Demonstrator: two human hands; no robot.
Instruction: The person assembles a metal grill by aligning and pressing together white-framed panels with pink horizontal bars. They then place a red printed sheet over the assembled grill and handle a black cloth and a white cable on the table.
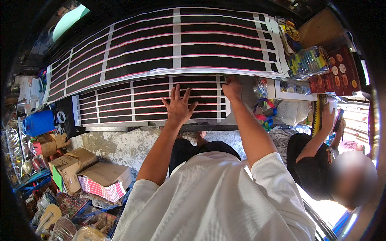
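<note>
A long printed sheet [114, 102] with black panels, white strips and thin red lines lies in front of me. My left hand [179, 107] rests flat on it, fingers spread, right of its middle. At the sheet's far right end is my right hand [232, 89], its fingers curled closed. Whatever those fingers hold, if anything, is hidden. Just beyond, a larger stack of similar sheets [140, 52] covers the raised surface, and its near edge overhangs the far side of the lower sheet.
Cardboard boxes [66, 172] and plastic-wrapped goods stand at lower left, near a blue container [38, 122]. To the right are packs of pens [309, 62], a dark red box [341, 70] and a white-framed case [295, 90]. Another person [313, 160] sits close on my right.
</note>
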